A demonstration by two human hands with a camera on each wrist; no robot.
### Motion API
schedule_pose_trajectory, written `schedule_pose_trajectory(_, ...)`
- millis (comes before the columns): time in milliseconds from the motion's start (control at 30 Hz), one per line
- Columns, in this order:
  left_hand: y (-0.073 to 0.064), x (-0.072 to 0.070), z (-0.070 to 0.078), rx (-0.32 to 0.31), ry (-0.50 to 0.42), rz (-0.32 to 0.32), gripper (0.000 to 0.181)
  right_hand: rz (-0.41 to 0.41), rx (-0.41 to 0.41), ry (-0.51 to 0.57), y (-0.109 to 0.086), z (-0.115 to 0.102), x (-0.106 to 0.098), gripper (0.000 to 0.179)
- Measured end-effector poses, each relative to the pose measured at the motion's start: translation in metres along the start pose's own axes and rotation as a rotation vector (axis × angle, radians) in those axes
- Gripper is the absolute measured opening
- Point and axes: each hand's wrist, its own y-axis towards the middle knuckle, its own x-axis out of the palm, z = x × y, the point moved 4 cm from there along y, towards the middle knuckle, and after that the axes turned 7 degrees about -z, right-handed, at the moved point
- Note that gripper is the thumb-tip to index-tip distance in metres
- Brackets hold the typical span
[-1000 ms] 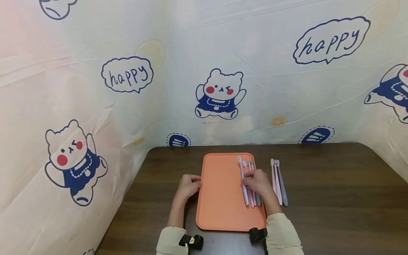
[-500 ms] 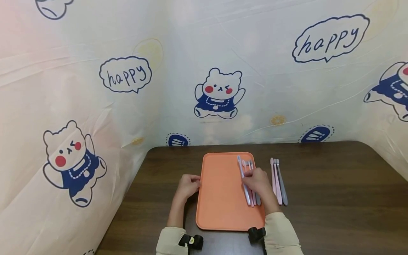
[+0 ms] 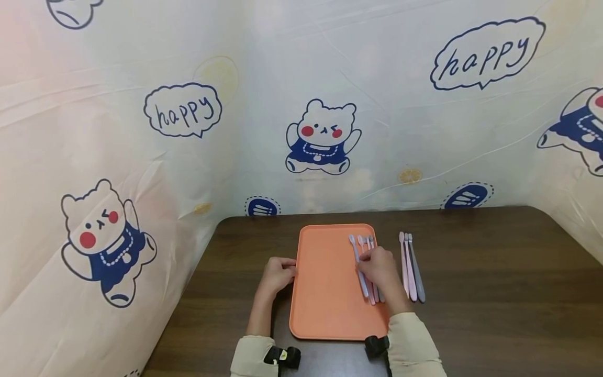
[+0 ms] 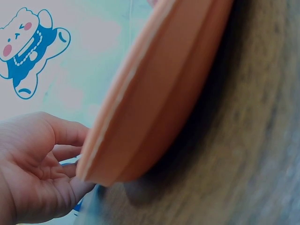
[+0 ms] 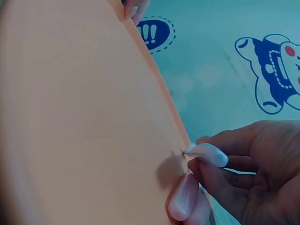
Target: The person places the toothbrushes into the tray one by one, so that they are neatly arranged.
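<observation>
My left hand [image 3: 279, 275] grips the left rim of an orange tray [image 3: 325, 303], thumb and fingers on its edge in the left wrist view. Over the tray's right side, my right hand [image 3: 380, 268] pinches a lavender toothbrush [image 3: 355, 250] between thumb and fingertips. Its handle end [image 5: 211, 154] shows pale and rounded at the fingertips in the right wrist view. Several other toothbrushes, a pink toothbrush [image 3: 371, 296] among them, lie side by side on the tray just right of it, partly hidden under the hand.
Three more toothbrushes [image 3: 411, 272], two pink and one dark grey, lie on the brown wooden table [image 3: 494, 283] right of the tray. A printed curtain [image 3: 254, 157] hangs behind the table and along its left side.
The lavender toothbrush's head has swung slightly left, away from the other brushes, and its lower end sits a bit higher in view. The left hand keeps its grip on the tray.
</observation>
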Motion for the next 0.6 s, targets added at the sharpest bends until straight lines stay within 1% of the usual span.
schedule_pose_trajectory(167,0.001,0.000,0.000,0.001,0.001,0.002,0.031,0.016,0.032,-0.026,0.000,0.001,0.000,0.012)
schedule_pose_trajectory(300,0.001,0.001,0.000,-0.003,0.001,0.000,0.031,0.015,0.046,-0.021,0.002,0.005,0.001,0.017)
schedule_pose_trajectory(467,0.002,0.001,0.000,-0.010,0.003,-0.003,0.030,0.005,0.049,0.033,0.002,0.011,-0.001,0.023)
schedule_pose_trajectory(600,0.001,0.001,-0.001,-0.012,0.004,-0.005,0.031,-0.019,0.027,0.111,0.000,0.012,-0.005,0.025)
